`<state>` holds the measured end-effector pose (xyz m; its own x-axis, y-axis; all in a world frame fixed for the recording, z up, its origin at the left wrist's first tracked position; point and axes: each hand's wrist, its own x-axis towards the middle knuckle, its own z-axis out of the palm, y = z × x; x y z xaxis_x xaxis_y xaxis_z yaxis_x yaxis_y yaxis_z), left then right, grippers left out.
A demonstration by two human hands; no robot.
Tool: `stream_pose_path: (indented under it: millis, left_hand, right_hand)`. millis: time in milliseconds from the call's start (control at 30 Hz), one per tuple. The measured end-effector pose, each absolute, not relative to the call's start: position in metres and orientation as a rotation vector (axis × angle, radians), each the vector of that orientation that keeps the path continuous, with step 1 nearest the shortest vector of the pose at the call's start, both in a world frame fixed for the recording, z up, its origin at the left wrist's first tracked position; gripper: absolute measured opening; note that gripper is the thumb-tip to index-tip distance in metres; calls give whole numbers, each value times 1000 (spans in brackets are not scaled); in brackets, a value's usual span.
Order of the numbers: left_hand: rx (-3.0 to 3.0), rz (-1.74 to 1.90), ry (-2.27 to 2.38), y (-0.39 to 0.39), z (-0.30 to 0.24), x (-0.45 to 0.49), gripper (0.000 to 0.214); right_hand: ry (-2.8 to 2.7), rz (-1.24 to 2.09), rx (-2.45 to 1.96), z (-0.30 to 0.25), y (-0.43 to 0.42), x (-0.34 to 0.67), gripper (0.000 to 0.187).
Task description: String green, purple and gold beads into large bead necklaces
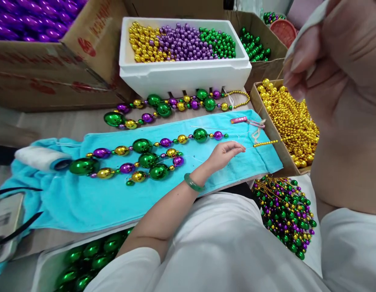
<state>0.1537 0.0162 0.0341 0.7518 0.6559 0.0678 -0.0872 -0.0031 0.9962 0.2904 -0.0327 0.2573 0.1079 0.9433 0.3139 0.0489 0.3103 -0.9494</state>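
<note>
A half-strung necklace of big green, purple and gold beads (pixel 142 146) lies in loops on a turquoise towel (pixel 84 198). My left hand (pixel 224 155), with a green bangle on the wrist, rests on the towel at the strand's right end, its fingers pinched on a thin white thread (pixel 203 160). Just to its right a short string of small gold beads (pixel 267 142) reaches over from the gold bead box (pixel 267 121). My right hand (pixel 327 52) is raised close to the camera at the upper right, fingers pinched together on what looks like the thread's far end.
A finished necklace (pixel 163 107) lies behind the towel, before a white foam box (pixel 181 75) of gold, purple and green beads. A thread spool (pixel 41 158) sits at the left and a pink tool (pixel 239 120) at the towel's far edge. Finished necklaces (pixel 285 211) pile up at the right, and green balls (pixel 84 259) fill a tray near me.
</note>
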Motion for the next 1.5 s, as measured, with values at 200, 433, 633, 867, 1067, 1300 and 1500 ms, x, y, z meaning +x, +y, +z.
stream_pose_path:
  millis: [200, 433, 633, 867, 1067, 1300, 1500]
  left_hand:
    - [1063, 784, 470, 7, 22, 140, 19]
    - [1044, 936, 462, -3, 38, 137, 16]
    - [1197, 980, 308, -7, 72, 151, 14]
    - [1304, 1053, 199, -15, 118, 155, 15]
    - [1332, 1142, 172, -19, 147, 138, 14]
    - [1362, 1144, 322, -27, 160, 116, 15]
    - [1331, 1139, 406, -14, 153, 107, 11]
  right_hand:
    - [-1611, 532, -1192, 225, -8, 341, 11]
    - [-1605, 283, -2370, 122, -31, 476, 30]
    - [-1658, 54, -2251, 60, -84, 513, 18]
    - [-1418, -130, -2299, 28, -105, 502, 20]
    - [-1274, -121, -2330, 47, -101, 518, 21]
    - [-1182, 279, -2373, 86, -95, 543, 23]
    - [-1385, 739, -2252, 89, -99, 520, 15]
